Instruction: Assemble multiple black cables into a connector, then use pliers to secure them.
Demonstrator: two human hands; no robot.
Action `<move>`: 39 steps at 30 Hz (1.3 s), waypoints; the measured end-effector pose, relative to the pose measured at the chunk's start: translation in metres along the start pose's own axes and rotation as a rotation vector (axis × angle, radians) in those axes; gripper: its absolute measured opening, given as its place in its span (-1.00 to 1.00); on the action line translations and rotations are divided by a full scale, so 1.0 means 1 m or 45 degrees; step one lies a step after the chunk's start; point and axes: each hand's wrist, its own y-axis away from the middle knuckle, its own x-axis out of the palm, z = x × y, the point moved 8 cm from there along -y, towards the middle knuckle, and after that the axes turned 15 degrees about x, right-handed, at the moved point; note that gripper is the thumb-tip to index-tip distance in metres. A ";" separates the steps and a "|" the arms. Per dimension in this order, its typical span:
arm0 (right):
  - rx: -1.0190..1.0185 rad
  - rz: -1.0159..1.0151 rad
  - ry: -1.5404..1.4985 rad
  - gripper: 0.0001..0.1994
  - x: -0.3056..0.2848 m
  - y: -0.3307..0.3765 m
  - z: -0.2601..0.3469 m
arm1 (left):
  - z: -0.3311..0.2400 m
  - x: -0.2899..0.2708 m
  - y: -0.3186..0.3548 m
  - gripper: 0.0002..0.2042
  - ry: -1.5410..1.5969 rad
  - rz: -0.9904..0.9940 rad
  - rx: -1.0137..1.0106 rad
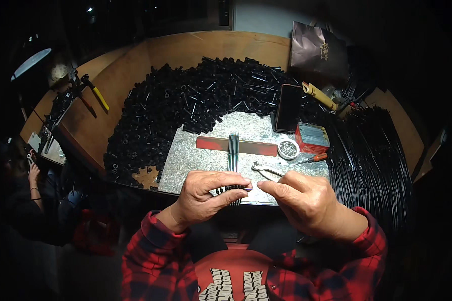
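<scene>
My left hand (206, 193) is closed around a row of small black round-ended pieces (231, 188), its thumb and forefinger pressing along them. Thin dark rods (233, 150) run side by side away from that hand and cross over a flat red-brown bar (261, 147) on the speckled slab (186, 165). Just right of the row, my right hand (306, 200) is curled with its thumb and forefinger pinched. Whatever sits in that pinch is too small or hidden to make out. Silver-headed pliers (266, 170) lie on the slab beyond the right fingertips.
Black tubular parts (186, 95) are heaped behind and left of the slab, against a wooden wall (206, 45). At right are a white dish (288, 157) of small metal pieces, a red box (312, 145), a screwdriver (317, 158), a phone (289, 108) and long black rods (371, 165). Another person's hand (33, 171) shows far left.
</scene>
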 end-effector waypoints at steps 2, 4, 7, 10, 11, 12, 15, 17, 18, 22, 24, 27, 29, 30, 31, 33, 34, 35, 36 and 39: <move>-0.003 0.002 0.018 -0.65 0.001 0.001 0.000 | 0.000 0.000 0.001 -0.82 -0.002 -0.027 0.021; 0.013 0.009 0.016 -0.65 0.002 0.002 -0.001 | -0.002 -0.001 0.002 -0.84 -0.004 -0.055 0.042; 0.021 0.001 0.022 -0.66 -0.001 0.000 0.002 | 0.000 -0.001 0.003 -0.84 0.026 -0.059 -0.003; 0.012 -0.008 0.024 -0.66 0.000 -0.001 0.003 | -0.002 -0.001 0.002 -0.83 -0.031 -0.045 0.061; 0.013 -0.008 0.025 -0.66 0.000 -0.001 0.003 | -0.002 0.000 0.001 -0.83 -0.049 -0.032 0.067; -0.002 0.006 0.042 -0.65 0.002 -0.001 0.003 | -0.002 0.001 0.001 -0.82 -0.068 -0.020 0.071; -0.015 -0.024 0.068 -0.66 0.003 -0.003 0.005 | -0.005 0.002 -0.002 -0.83 -0.107 0.020 0.075; -0.014 -0.067 0.081 -0.66 0.001 -0.003 0.006 | -0.001 0.005 -0.003 -0.82 -0.056 0.017 0.088; 0.037 -0.086 0.013 -0.68 0.000 -0.003 0.001 | 0.001 0.006 -0.002 -0.81 -0.009 0.014 0.098; 0.023 -0.012 -0.030 -0.74 -0.001 -0.001 -0.004 | 0.004 0.011 -0.004 -0.75 0.002 0.055 0.161; -0.037 -0.016 0.016 -0.73 -0.002 -0.002 -0.001 | 0.004 0.013 -0.005 -0.67 0.000 0.068 0.218; -0.122 -0.016 0.065 -0.71 -0.004 -0.004 0.006 | 0.008 0.016 -0.002 -0.62 -0.027 0.075 0.244; -0.152 -0.006 0.069 -0.69 -0.003 -0.005 0.009 | 0.008 0.017 -0.003 -0.64 -0.037 0.063 0.268; -0.122 0.015 0.039 -0.66 -0.002 -0.006 0.008 | 0.007 0.018 -0.004 -0.66 -0.043 0.061 0.296; -0.093 0.037 0.007 -0.62 0.000 -0.007 0.007 | 0.006 0.018 -0.004 -0.64 -0.057 0.062 0.285; 0.009 0.072 -0.173 -0.60 0.003 -0.013 0.009 | 0.004 0.017 -0.003 -0.64 -0.078 0.068 0.299; 0.124 0.101 -0.350 -0.58 0.006 -0.018 0.004 | 0.003 0.018 -0.001 -0.64 -0.092 0.087 0.316; 0.121 0.136 -0.371 -0.57 0.009 -0.020 0.004 | 0.012 0.023 0.005 -0.64 -0.035 0.090 0.276; 0.103 0.149 -0.382 -0.57 0.012 -0.023 0.008 | 0.014 0.024 0.007 -0.64 -0.054 0.078 0.265; -0.002 0.199 -0.298 -0.64 0.022 -0.026 0.016 | 0.028 0.038 0.027 -0.52 -0.065 0.181 0.198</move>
